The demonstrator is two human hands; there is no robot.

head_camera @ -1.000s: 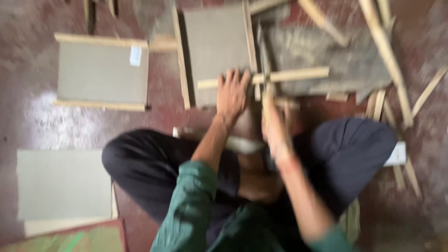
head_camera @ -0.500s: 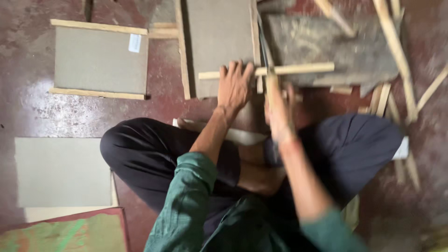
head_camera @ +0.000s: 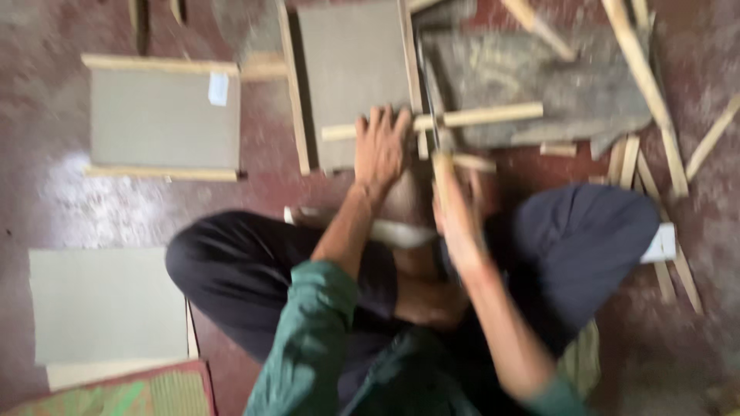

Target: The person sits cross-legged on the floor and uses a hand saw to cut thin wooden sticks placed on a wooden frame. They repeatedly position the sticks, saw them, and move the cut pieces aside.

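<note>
Left hand pressed flat, fingers spread, on the wooden strip lying across the grey board on the floor; right hand closed round a blurred saw just beside it. Best done with firm downward weight on the strip, fingers well clear of the blade, strokes straight and even. Loose sticks lying near on the right.

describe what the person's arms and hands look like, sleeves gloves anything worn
Both hands are bare, no gloves: the left hand and the right hand. No rings or watch can be made out in the blur. Each arm wears a green sleeve pushed up to about the elbow, forearms uncovered.
</note>
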